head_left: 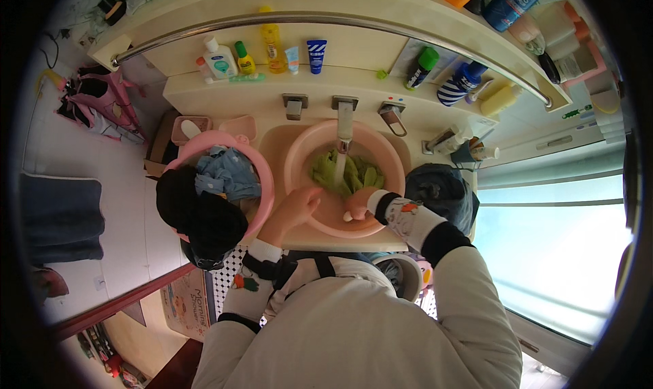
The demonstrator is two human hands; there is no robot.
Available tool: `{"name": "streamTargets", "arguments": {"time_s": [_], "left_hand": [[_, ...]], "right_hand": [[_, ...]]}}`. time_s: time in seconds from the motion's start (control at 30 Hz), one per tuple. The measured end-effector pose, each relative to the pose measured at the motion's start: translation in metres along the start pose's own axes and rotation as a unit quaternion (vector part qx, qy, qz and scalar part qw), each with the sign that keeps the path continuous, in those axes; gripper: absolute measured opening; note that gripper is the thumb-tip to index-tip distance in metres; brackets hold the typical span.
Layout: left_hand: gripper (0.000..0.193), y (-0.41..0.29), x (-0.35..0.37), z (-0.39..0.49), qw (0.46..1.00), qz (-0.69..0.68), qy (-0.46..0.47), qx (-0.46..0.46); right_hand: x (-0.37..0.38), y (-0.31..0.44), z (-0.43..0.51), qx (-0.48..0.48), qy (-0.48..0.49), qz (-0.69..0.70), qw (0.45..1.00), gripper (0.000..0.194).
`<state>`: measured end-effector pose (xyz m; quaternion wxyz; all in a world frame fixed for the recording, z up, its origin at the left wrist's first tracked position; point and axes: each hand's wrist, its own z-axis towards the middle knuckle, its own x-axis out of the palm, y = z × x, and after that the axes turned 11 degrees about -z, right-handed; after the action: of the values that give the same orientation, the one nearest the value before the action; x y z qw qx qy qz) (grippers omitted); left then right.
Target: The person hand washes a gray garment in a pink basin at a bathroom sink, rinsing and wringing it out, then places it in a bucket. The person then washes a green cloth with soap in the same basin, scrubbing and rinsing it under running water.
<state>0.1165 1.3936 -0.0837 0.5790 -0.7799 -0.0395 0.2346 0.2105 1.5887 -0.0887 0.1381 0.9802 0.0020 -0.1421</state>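
Observation:
Water runs from the wall-mounted faucet (345, 126) into a pink plastic basin (294, 174) set in the sink. Green cloth (365, 175) lies wet in the basin under the stream. My left hand (304, 203) is over the basin's left front rim, its fingers curled; whether it holds anything is not visible. Over the front right part of the basin, my right hand (360, 205) has a small white piece (348, 216) at its fingertips, perhaps soap; what it is cannot be made out. Both hands are on the near side of the green cloth.
A pink tub (266, 185) with blue clothing (227, 172) and black clothing (204, 220) stands left of the basin. Dark fabric (438, 192) lies on the right. Bottles and tubes, including a blue tube (316, 57), line the ledge behind, below a metal rail (326, 18).

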Motion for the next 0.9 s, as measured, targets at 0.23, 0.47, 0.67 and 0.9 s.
{"name": "streamTargets", "arguments": {"time_s": [0.23, 0.47, 0.67, 0.9], "left_hand": [[0.051, 0.007, 0.008, 0.025, 0.999, 0.015, 0.035, 0.000], [0.045, 0.014, 0.031, 0.057, 0.997, 0.003, 0.028, 0.075], [0.023, 0.000, -0.007, 0.059, 1.000, 0.008, 0.012, 0.008], [0.021, -0.049, -0.054, 0.052, 0.989, -0.013, -0.047, 0.137]], "right_hand": [[-0.008, -0.025, -0.091, -0.166, -0.340, 0.127, 0.917, 0.045], [-0.005, -0.025, -0.157, -0.222, -0.473, 0.305, 0.796, 0.032], [0.003, -0.038, -0.186, -0.221, -0.541, 0.384, 0.715, 0.021], [0.016, -0.038, -0.193, -0.179, -0.528, 0.472, 0.683, 0.020]]}}
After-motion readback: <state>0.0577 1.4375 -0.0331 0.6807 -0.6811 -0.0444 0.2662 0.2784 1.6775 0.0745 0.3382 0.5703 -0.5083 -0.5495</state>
